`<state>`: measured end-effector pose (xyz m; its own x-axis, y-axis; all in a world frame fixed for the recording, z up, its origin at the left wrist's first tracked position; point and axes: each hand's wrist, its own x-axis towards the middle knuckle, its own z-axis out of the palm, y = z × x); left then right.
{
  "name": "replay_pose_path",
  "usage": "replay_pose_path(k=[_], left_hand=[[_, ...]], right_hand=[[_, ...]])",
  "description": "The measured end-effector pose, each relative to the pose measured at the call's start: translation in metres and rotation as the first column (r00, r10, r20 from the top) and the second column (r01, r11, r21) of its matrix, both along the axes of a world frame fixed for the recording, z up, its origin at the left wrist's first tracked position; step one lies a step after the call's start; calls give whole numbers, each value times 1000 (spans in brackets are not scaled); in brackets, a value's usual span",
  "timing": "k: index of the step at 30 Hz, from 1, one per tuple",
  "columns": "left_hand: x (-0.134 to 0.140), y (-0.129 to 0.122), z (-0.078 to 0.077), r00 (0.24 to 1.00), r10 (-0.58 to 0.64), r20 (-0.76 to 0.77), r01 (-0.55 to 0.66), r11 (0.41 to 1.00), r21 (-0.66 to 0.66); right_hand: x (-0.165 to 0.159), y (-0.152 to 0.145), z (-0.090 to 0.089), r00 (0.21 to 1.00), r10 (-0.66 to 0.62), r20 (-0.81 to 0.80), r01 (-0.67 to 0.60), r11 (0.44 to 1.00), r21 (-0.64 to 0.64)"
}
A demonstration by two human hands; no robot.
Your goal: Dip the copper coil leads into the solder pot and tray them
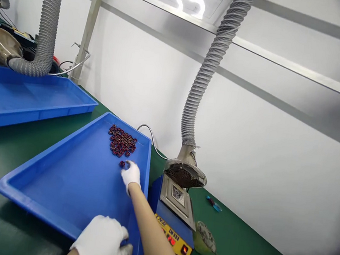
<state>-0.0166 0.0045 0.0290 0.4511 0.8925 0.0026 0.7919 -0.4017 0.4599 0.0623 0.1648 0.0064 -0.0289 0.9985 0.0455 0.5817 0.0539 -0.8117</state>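
My right hand, in a white glove with bare fingertips, reaches into the blue tray. Its thumb and forefinger close at a small dark red round part with light specks, low over the tray floor. Just beyond it lies a cluster of similar parts, near the tray's far right corner. My left hand, also gloved in white, is at the tray's near right corner. Its fingers are bent and apart, and nothing shows between them. More dark red parts are partly hidden under my right forearm at the bottom edge.
Right of the tray stands a blue and yellow solder pot with a lit display, under a fume hood on a grey hose. A small bowl with a stick and a blue-handled tool lie beyond. Another blue tray is left.
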Motion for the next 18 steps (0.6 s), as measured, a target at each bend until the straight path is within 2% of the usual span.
replay_pose_path(k=[3, 5, 9, 10, 13, 16, 17, 18], left_hand=[[-4, 0, 0, 999, 13, 31, -14, 1000, 4], [-11, 0, -1, 998, 11, 58, -11, 1000, -2], [-20, 2, 0, 993, -25, 112, 27, 999, -17], [-20, 0, 1, 990, -52, 128, 54, 998, -12], [-14, -18, 5, 974, -164, 154, 165, 986, 5], [-5, -50, 3, 933, -335, 132, 332, 942, 46], [-3, -60, 1, 918, -383, 101, 378, 923, 70], [-1, -70, -1, 906, -419, 54, 414, 906, 91]], right_hand=[[14, -2, 32, 998, -6, -63, 14, 991, 131], [30, -24, 60, 992, 2, -124, 23, 980, 198], [71, -110, 114, 971, 22, -236, 58, 942, 330], [81, -135, 123, 961, 35, -276, 83, 910, 406], [103, -201, 133, 914, -32, -405, 255, 821, 511], [123, -239, 124, 851, -121, -512, 434, 712, 552], [132, -246, 119, 856, -152, -494, 445, 703, 555], [143, -251, 114, 880, -172, -443, 417, 726, 547]])
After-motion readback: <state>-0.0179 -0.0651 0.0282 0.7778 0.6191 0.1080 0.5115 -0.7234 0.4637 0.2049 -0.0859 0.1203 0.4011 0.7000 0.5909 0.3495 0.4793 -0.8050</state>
